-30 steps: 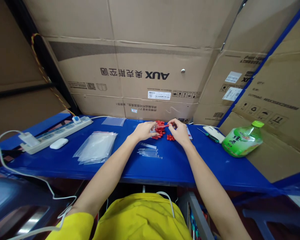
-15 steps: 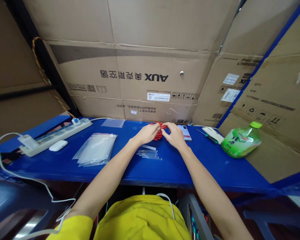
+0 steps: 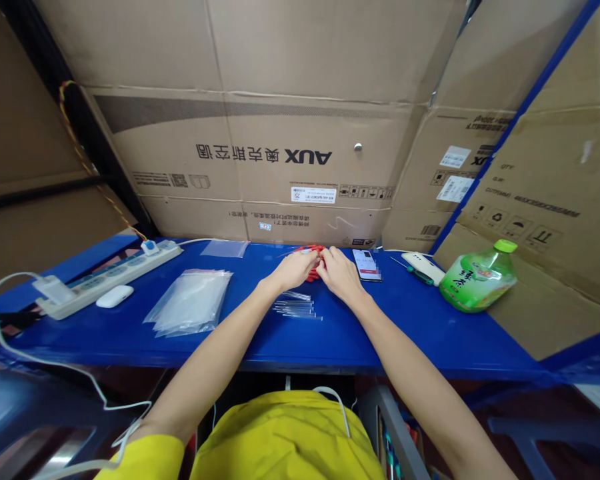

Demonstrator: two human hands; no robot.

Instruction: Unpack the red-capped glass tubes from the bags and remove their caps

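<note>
Both hands meet over a small heap of red pieces (image 3: 314, 276) towards the back of the blue table. My left hand (image 3: 295, 269) has its fingers curled in at the heap's left side. From the right, my right hand (image 3: 340, 272) bends its fingers down so that they almost touch the left ones. The fingertips of both are closed, and whatever is in them is hidden by the hands and the red pieces. Just in front of the heap lie several thin clear rods (image 3: 297, 307), side by side. A stack of clear plastic bags (image 3: 193, 301) is left of my left forearm.
A phone (image 3: 366, 264) lies right of my right hand. Farther right are a screwdriver (image 3: 419, 274), a white device (image 3: 425, 265) and a tilted green bottle (image 3: 477, 279). A power strip (image 3: 115, 272) and a white case (image 3: 115, 296) occupy the left. Cardboard (image 3: 260, 127) walls the back.
My right hand has shifted slightly left and its fingers have curled in closer to my left hand, uncovering more of the phone. The view has turned a little.
</note>
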